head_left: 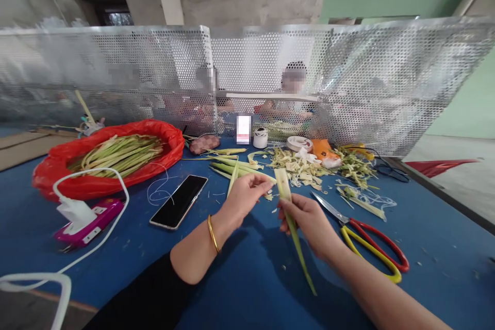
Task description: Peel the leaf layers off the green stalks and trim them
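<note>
Leaf (pixel 283 185): a long strip held up over the table (pixel 232 278), between the two hands; pale and broad at the top, tapering to a green tip that points down toward the person
Right hand (pixel 309 221): fingers closed around the leaf's middle, thumb on top; the leaf runs through the fist and out below
Left hand (pixel 245 193): fingers drawn in narrow, tips meeting at the leaf's upper left edge – a pinch on it, as far as shows; a bangle (pixel 212 233) on the wrist
Risk, tearing: the two grips sit close together on a thin strip; a pull off the grain would likely tear it crookedly or snap the pale end
Risk, slipping: the long tip hangs free below the right hand; a loosened fist would let the leaf drop among the scraps
Risk, blades: scissors (pixel 367 240) lie open just beside the right forearm, points toward the hands; a careless sweep of that arm could catch them
Risk, phone: a phone (pixel 179 201) lies face up near the left wrist, where an elbow could knock it
Red bag (pixel 170 139): open and well to the left; a bundle of green strips (pixel 119 152) lies in it, all one way
Loose on the table: more strips (pixel 228 166) beyond the left hand; a heap of scraps (pixel 301 165) beyond the leaf; a tape roll (pixel 260 137) at the back
Left edge: a pink power bank (pixel 91 221) with a white cable (pixel 116 180) looping from it
Beyond: a mesh screen (pixel 348 77) – other people sit behind it
</note>
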A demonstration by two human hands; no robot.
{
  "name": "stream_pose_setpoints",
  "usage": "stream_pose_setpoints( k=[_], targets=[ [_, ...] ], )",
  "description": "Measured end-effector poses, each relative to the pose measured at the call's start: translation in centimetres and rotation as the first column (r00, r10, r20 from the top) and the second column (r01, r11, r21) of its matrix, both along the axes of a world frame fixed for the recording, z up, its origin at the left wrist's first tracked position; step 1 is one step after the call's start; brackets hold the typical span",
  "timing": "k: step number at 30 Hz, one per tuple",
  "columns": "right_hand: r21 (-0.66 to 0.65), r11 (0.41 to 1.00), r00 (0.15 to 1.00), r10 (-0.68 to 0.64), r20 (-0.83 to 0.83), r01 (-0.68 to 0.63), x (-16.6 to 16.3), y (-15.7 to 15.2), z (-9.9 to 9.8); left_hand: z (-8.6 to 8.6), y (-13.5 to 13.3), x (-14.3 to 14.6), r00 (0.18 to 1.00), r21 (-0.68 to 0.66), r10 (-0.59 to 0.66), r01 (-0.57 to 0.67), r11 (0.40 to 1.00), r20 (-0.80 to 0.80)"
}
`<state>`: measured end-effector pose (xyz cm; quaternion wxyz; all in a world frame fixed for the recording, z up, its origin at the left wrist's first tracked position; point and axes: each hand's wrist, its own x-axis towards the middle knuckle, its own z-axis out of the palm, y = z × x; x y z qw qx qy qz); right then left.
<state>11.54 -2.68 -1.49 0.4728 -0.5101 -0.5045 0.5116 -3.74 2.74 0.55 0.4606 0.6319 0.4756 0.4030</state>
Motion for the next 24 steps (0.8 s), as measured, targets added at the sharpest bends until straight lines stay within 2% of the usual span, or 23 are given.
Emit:
stream_pose_setpoints(
  k=[1,2,4,5,7,9,10,11,12,13,14,15,17,20,24],
  targets=[
    [-0.051,0.999,0.997,-0.024,-0.067,0.021,0.5,0.1,0.2,0.1,0.8,-0.8,0.974,0.154,0.092,-0.06,0.986,-0.208],
    [-0.091,0.995,0.992,-0.053,-0.117,0.042,0.9,0.2,0.4,0.1,1.5,-1.7,0.887,0.306,0.206,-0.078,0.949,-0.413],
    [-0.143,0.987,0.98,-0.102,-0.173,0.078,1.3,0.5,0.8,-0.1,2.9,-3.3,0.8,0.369,0.309,-0.118,0.922,-0.515],
    [-0.158,0.982,0.975,-0.13,-0.18,0.102,1.3,0.6,0.9,-0.2,3.4,-3.8,0.721,0.38,0.335,-0.107,0.919,-0.607],
    [-0.164,0.971,0.967,-0.2,-0.156,0.174,1.2,0.8,0.9,-0.4,3.7,-4.0,0.675,0.386,0.358,-0.115,0.915,-0.646],
    [-0.134,0.96,0.96,-0.262,-0.101,0.247,1.0,0.7,0.6,-0.5,3.0,-3.0,0.726,0.416,0.363,-0.117,0.902,-0.584],
    [-0.107,0.957,0.958,-0.277,-0.075,0.269,0.9,0.7,0.4,-0.5,2.3,-2.2,0.802,0.424,0.333,-0.111,0.899,-0.495],
    [-0.071,0.959,0.959,-0.279,-0.054,0.275,0.8,0.6,0.3,-0.6,1.5,-1.2,0.89,0.396,0.255,-0.094,0.914,-0.377],
    [-0.028,0.962,0.962,-0.272,-0.038,0.271,0.7,0.5,0.1,-0.7,0.5,-0.1,0.96,0.301,0.102,-0.019,0.953,-0.26],
    [0.016,0.966,0.966,-0.256,-0.028,0.256,0.6,0.4,-0.1,-0.8,-0.4,0.8,0.99,0.165,-0.049,0.071,0.984,-0.132],
    [0.056,0.97,0.971,-0.237,-0.02,0.237,0.5,0.4,-0.2,-1.0,-1.2,1.6,0.992,0.049,-0.128,0.129,0.99,-0.017],
    [0.087,0.972,0.976,-0.217,-0.013,0.217,0.5,0.3,-0.3,-1.1,-1.8,2.2,0.988,-0.047,-0.141,0.143,0.989,0.058],
    [0.098,0.98,0.985,-0.173,-0.002,0.173,0.5,0.2,-0.3,-1.4,-2.5,2.8,0.985,-0.171,-0.083,0.109,0.979,0.148],
    [-0.017,0.996,0.993,-0.088,-0.078,0.087,0.8,0.2,0.0,-1.5,-2.2,2.4,0.978,-0.245,-0.017,0.07,0.967,0.209],
    [-0.198,0.98,0.948,-0.048,-0.316,-0.017,1.3,0.3,0.3,-1.0,-1.4,1.6,0.954,-0.311,-0.036,0.133,0.941,0.298]
  ],
)
